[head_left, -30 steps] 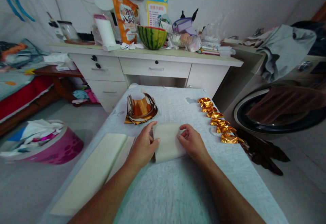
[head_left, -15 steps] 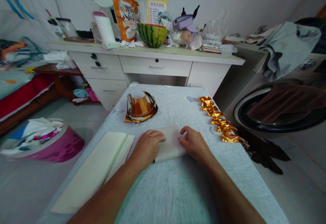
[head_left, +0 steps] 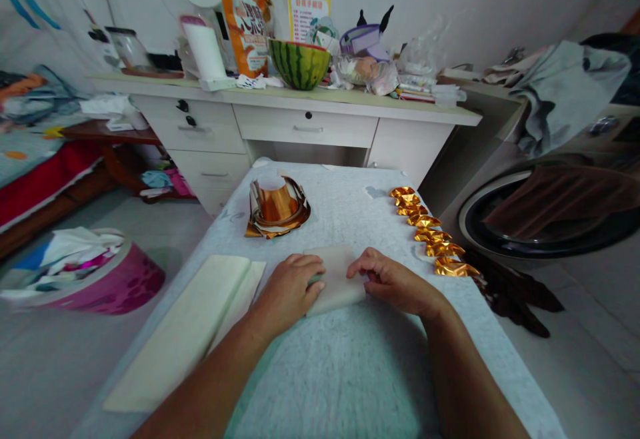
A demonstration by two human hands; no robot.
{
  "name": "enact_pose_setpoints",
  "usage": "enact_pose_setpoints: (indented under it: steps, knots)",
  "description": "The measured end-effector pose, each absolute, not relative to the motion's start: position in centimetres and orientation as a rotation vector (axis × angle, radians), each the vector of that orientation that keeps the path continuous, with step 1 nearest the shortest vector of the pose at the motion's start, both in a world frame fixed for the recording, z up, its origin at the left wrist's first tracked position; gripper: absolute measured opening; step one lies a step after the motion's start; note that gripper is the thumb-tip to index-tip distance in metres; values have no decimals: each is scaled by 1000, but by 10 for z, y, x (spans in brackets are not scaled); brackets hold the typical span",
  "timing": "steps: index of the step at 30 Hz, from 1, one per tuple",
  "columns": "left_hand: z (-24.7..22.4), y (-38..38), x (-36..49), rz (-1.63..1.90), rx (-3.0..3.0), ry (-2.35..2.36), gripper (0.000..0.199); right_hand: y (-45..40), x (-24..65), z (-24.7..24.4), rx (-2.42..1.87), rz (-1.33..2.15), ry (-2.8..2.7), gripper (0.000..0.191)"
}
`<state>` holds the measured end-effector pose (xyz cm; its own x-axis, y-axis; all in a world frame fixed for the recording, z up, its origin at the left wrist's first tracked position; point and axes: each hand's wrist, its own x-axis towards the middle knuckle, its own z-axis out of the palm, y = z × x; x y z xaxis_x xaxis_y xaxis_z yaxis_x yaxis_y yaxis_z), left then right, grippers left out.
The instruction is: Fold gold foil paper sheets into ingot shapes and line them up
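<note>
A small pale sheet of paper (head_left: pixel 336 276) lies on the cloth-covered table between my two hands. My left hand (head_left: pixel 293 289) grips its left side, fingers on top and thumb near the front edge. At the right edge, my right hand (head_left: pixel 393 282) is closed on the paper, its index finger bent over the surface and the thumb tucked lower. Left of my left hand rests a stack of pale folded paper (head_left: pixel 180 332). Beyond the hands stands a bundle of curled gold foil paper (head_left: pixel 277 206). Folded gold foil ingots (head_left: pixel 427 234) line the table's right side.
A white desk (head_left: pixel 305 126) with a watermelon-patterned bowl (head_left: pixel 299 66) and an orange pouch (head_left: pixel 246 26) stands behind the table (head_left: pixel 330 386). To the right is a washing machine (head_left: pixel 500 226) with a brown cloth hanging out. A pink bin (head_left: pixel 120 282) stands at left.
My right hand has turned, its index finger now reaching over the paper and the thumb lower at the edge. My left thumb shows more clearly on the paper. The view has shifted slightly.
</note>
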<state>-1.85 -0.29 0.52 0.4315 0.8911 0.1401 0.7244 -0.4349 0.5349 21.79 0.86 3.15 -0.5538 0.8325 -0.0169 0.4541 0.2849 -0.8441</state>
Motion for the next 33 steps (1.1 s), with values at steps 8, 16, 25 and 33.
enact_pose_setpoints:
  steps: [8,16,25,33]
  knots:
    - [5,-5,-18,590,2280,1369,26,4,223,35,-973,1343,-2150,44]
    - [7,-8,-18,548,2329,1365,31,0,222,40,-1024,1072,-2226,35]
    - [10,-15,-18,409,2353,1380,39,-2,215,43,-938,1057,-2395,24]
    - [35,-36,-28,295,2235,1223,64,7,220,44,-1147,1285,-2318,32]
